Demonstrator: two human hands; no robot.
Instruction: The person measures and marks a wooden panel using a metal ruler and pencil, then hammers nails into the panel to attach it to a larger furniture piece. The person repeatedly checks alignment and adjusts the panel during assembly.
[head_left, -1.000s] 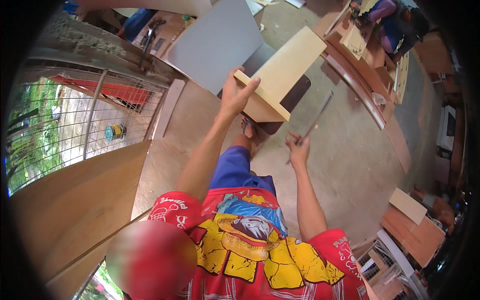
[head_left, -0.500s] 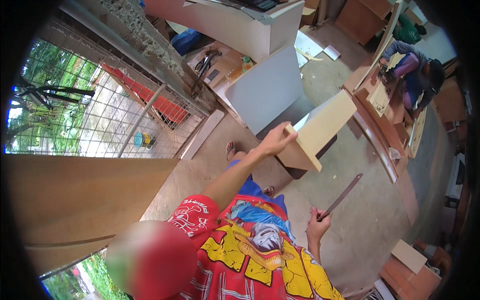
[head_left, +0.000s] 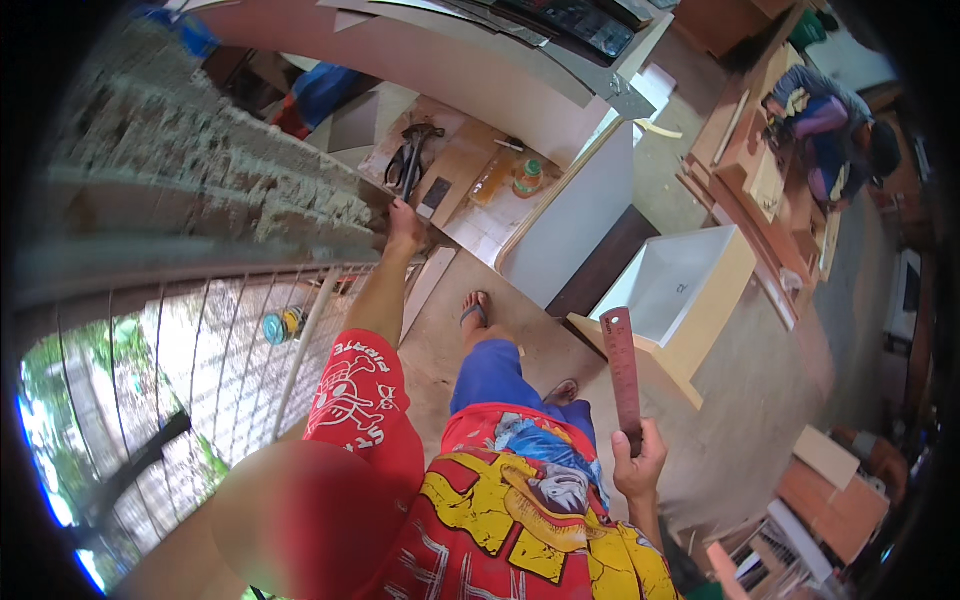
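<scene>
My left hand (head_left: 403, 228) reaches forward to a low wooden surface and closes on the handle end of a claw hammer (head_left: 413, 160). Its fingertips are partly hidden. The hammer's head still lies among dark tools there. My right hand (head_left: 640, 462) grips the lower end of a long reddish-brown ruler (head_left: 622, 375), which points up and away from me. Beyond the ruler stands an open drawer-like box (head_left: 708, 325) with pale yellow edges and a white inside. My left hand is well apart from this box.
A grey-white panel (head_left: 575, 220) stands beside the low surface, which holds an orange-and-green bottle (head_left: 527, 178). Rough concrete (head_left: 250, 170) and wire mesh (head_left: 235, 350) border the left. At the far right, a person (head_left: 835, 130) bends over wooden boards (head_left: 740, 150). Offcuts (head_left: 830, 490) lie lower right.
My left hand has let go of the box's edge and moved left to the hammer. The ruler in my right hand has swung more upright. The whole view has shifted.
</scene>
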